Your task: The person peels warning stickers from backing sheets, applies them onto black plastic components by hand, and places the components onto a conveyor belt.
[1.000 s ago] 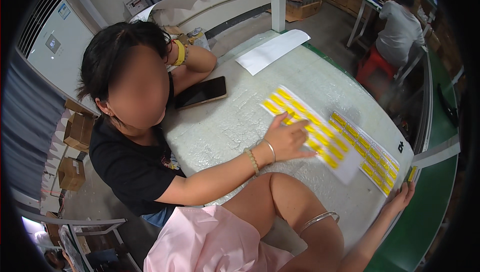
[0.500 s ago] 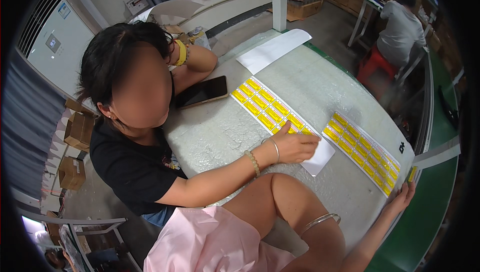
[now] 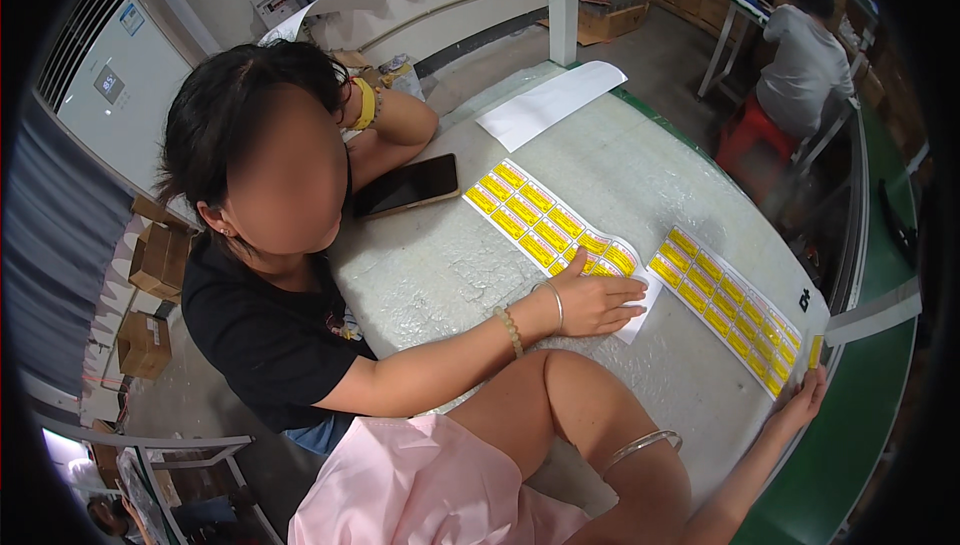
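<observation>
My right hand (image 3: 800,407) reaches up from the lower right to the table's near edge. It holds a small yellow label (image 3: 815,350) at its fingertips, beside the end of a white sheet of yellow labels (image 3: 725,295). My left forearm (image 3: 640,465), with a silver bangle, is bent over my pink clothing, and the hand itself is out of the picture. A co-worker in a black shirt presses a hand (image 3: 600,303) flat on a second label sheet (image 3: 535,220).
A black phone (image 3: 405,186) lies by the co-worker's other arm. A blank white sheet (image 3: 550,103) lies at the far side of the wrapped table (image 3: 440,275). Another person sits on a red stool (image 3: 750,135) at the back right. Cardboard boxes stand on the floor at left.
The co-worker's hand has slid the second label sheet to the left, away from the sheet by my right hand. My right hand has stayed at the table's edge.
</observation>
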A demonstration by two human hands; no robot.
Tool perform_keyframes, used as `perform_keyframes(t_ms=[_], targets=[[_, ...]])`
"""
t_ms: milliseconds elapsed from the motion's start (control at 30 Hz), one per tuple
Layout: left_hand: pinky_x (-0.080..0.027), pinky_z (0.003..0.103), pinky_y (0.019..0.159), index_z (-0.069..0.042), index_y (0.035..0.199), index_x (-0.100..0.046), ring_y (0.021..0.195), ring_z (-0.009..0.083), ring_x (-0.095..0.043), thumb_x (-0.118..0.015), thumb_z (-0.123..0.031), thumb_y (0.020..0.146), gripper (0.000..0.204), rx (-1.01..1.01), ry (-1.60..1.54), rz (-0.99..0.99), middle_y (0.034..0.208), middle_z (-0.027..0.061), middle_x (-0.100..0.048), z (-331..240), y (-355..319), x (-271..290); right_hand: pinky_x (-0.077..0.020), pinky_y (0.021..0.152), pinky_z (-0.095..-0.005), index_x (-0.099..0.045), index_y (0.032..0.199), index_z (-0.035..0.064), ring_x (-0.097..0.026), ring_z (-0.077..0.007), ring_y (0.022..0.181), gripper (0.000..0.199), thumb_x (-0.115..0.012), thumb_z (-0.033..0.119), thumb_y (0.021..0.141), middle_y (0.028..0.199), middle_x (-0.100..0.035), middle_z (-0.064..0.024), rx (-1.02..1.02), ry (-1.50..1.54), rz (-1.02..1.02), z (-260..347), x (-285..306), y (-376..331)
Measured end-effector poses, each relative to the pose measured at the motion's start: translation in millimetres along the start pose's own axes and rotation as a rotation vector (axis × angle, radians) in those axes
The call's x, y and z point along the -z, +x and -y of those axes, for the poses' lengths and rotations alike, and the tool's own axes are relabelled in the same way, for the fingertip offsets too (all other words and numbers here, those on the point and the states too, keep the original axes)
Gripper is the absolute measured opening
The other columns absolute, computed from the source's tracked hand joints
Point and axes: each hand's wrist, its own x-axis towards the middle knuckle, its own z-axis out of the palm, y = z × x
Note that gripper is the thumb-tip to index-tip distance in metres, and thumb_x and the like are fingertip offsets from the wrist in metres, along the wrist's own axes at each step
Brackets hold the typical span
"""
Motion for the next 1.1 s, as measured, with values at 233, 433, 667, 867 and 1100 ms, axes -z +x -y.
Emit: perform_keyframes(t_ms=[233, 433, 667, 867, 1100], targets=[[-0.02, 0.057, 0.109, -0.01, 0.132, -0.044, 0.133, 0.0174, -0.034, -0.051, -0.049, 0.087, 0.06, -0.007, -0.146, -0.023, 0.139, 0.0056, -0.043, -6, 1, 5, -0.0353, 0.073, -0.0202, -0.064, 0.116, 0.0073, -0.048, -0.0039, 0.084, 0.03, -0.055, 0.026, 0.093, 0.1, -0.058, 0.0044, 0.023, 0.049, -0.033, -3, 4, 1], [-0.026, 0.061, 0.105, -0.014, 0.127, -0.051, 0.13, 0.016, -0.037, -0.049, -0.042, 0.088, 0.048, 0.111, -0.91, -0.045, 0.133, 0.0038, -0.049, -11, 0, 6, -0.0351, 0.069, -0.0196, -0.062, 0.121, 0.0077, -0.044, -0.0036, 0.078, 0.035, -0.05, 0.028, 0.095, 0.089, -0.053, 0.0057, -0.001, 0.075, -0.061, 10, -5, -6], [-0.032, 0.062, 0.101, -0.012, 0.118, -0.057, 0.126, 0.0187, -0.041, -0.049, -0.035, 0.088, 0.039, 0.259, -1.458, -0.095, 0.122, 0.0032, -0.056, -33, 3, 22, -0.0364, 0.076, -0.0208, -0.061, 0.122, 0.0072, -0.049, -0.0062, 0.085, 0.037, -0.049, 0.03, 0.095, 0.096, -0.057, 0.0035, 0.01, 0.058, -0.049, 14, -7, -10], [-0.039, 0.034, 0.097, -0.003, 0.11, -0.055, 0.107, 0.0245, -0.05, -0.057, -0.037, 0.083, 0.043, 0.254, -2.439, -0.005, 0.117, 0.0107, -0.051, -42, 0, 33, -0.0365, 0.079, -0.0223, -0.06, 0.123, 0.0072, -0.05, -0.0066, 0.089, 0.04, -0.049, 0.033, 0.094, 0.1, -0.058, 0.0023, -0.017, 0.06, -0.035, 10, -3, -7], [-0.042, 0.039, 0.095, -0.005, 0.1, -0.058, 0.114, 0.0245, -0.047, -0.055, -0.033, 0.082, 0.034, 0.299, -2.579, -0.045, 0.113, 0.0084, -0.054, -16, -2, 23, -0.0361, 0.079, -0.0215, -0.061, 0.123, 0.0078, -0.049, -0.0062, 0.088, 0.039, -0.049, 0.033, 0.095, 0.1, -0.058, 0.0029, -0.009, 0.031, -0.055, 17, -8, -10]])
